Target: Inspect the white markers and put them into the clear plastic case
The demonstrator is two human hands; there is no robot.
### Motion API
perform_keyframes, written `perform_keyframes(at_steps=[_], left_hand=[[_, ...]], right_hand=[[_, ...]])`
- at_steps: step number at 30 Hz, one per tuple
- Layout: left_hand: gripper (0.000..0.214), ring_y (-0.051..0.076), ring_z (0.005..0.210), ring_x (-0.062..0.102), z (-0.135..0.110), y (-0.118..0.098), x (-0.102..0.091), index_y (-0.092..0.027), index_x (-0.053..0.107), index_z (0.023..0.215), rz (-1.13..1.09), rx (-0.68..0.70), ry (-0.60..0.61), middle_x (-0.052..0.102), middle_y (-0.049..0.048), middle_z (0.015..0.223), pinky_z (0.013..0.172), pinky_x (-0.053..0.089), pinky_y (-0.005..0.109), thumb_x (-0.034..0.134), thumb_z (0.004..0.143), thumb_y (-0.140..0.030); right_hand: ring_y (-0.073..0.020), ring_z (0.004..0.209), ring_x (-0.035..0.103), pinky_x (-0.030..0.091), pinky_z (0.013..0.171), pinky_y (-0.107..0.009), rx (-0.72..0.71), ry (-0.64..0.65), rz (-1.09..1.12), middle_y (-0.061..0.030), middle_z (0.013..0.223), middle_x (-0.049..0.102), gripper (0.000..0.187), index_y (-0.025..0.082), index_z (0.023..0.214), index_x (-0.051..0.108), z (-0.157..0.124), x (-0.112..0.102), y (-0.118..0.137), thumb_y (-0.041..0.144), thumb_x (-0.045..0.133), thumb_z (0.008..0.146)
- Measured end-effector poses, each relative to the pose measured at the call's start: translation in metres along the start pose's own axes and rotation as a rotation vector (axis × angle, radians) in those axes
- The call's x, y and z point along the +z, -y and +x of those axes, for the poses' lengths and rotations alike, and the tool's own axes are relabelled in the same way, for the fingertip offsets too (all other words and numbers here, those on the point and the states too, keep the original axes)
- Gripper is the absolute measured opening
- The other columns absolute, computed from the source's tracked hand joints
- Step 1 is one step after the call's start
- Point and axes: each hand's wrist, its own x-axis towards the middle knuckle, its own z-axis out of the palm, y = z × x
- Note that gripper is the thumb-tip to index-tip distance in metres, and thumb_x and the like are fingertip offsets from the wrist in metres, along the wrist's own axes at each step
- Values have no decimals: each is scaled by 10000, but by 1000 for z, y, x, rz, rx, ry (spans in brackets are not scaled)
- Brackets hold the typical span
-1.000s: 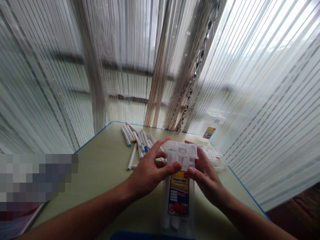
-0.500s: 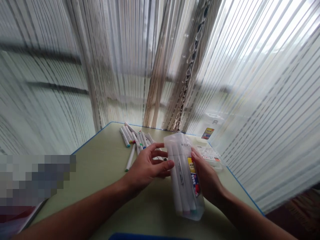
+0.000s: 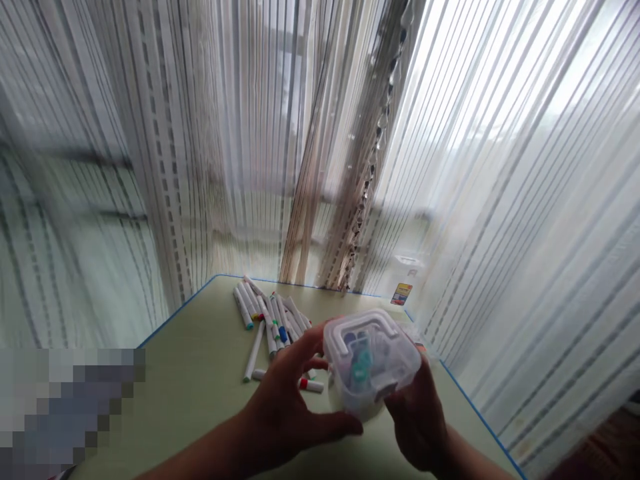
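Observation:
Both my hands hold a clear plastic marker case [image 3: 371, 361] upright in front of me, its lid with a white handle facing the camera. Coloured marker caps show through the lid. My left hand [image 3: 293, 407] grips the case's left side and underside, thumb along the bottom. My right hand [image 3: 419, 417] wraps round its right side from below. Behind the case, several loose white markers [image 3: 267, 317] with coloured caps lie scattered on the pale green table [image 3: 200, 373]. One red-capped marker [image 3: 311, 385] lies just beyond my left hand.
Sheer striped curtains [image 3: 500, 200] hang close around the table's far and right edges. A second clear marker case [image 3: 406, 283] with a yellow label stands at the far right corner behind the curtain. The table has a blue rim [image 3: 470, 407]. A blurred patch covers the lower left.
The case has been tipped from lying lengthwise to upright, lid toward me, and lifted closer. My left hand went from open beside it to gripping it. The camera tilted upward.

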Motion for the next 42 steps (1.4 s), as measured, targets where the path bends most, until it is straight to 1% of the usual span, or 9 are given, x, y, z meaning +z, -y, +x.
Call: perform_keyframes(at_steps=[8,14,19,24,28,32,35,38,42], left_hand=[[835,350,1214,576,-2,1,-6,-259,534,1381,124,60,-22,612,152,1325,986,505,416,869,616,-246],[632,302,1220,584,8,6,-20,-290,558,1342,271,323,27,605,135,1333,1016,489,420,769,760,-162],[583,265,1275,547,13,16,-25,-291,526,1371,451,597,49,591,113,1361,1049,463,397,652,839,-90],[587,241,1319,506,14,20,-27,-260,483,1411,526,642,91,549,119,1410,1086,428,363,598,869,-65],[673,269,1296,523,19,15,-25,-279,491,1398,515,469,42,563,107,1401,1106,397,390,747,790,-145],[461,278,1135,632,33,1,-18,-208,591,1244,226,65,83,671,121,1224,991,487,415,746,811,-248],[440,272,979,678,43,-14,-10,-145,603,1151,-2,-137,111,692,146,1125,827,552,390,777,779,-305],[417,231,881,680,47,-28,0,-140,616,1078,-143,-226,36,686,127,1080,725,551,334,796,757,-336],[366,208,845,670,35,-31,22,-152,605,1020,-399,-313,14,679,100,1003,670,547,311,750,797,-404]], right_hand=[[-366,1288,515,493,993,-532,-369,-25,-88,-158,1416,509,682,297,1537,209,14,3,2,313,520,930],[-343,1276,531,493,1013,-494,-369,7,-153,-181,1389,539,837,252,1534,224,25,5,8,246,681,832],[-304,1284,539,503,1019,-429,-349,63,-208,-192,1383,545,702,213,1479,349,36,4,6,205,662,850],[-303,1261,558,486,1033,-461,-334,88,-167,-187,1344,582,589,219,1393,445,42,2,2,206,668,848],[-312,1184,602,506,993,-437,-272,46,-2,-180,1289,616,619,207,1346,483,40,2,1,196,722,776],[-283,1049,661,539,886,-394,8,18,301,-138,1174,680,408,200,1247,573,52,0,11,261,677,857],[-275,1007,670,541,835,-382,177,42,557,-115,1100,710,322,182,1161,640,70,-6,25,384,619,911],[-251,882,691,547,757,-348,340,1,744,-86,955,738,348,161,998,696,82,-12,38,484,618,894],[-207,598,653,533,549,-316,659,-203,912,-52,688,700,460,163,826,671,77,-8,42,619,610,838]])
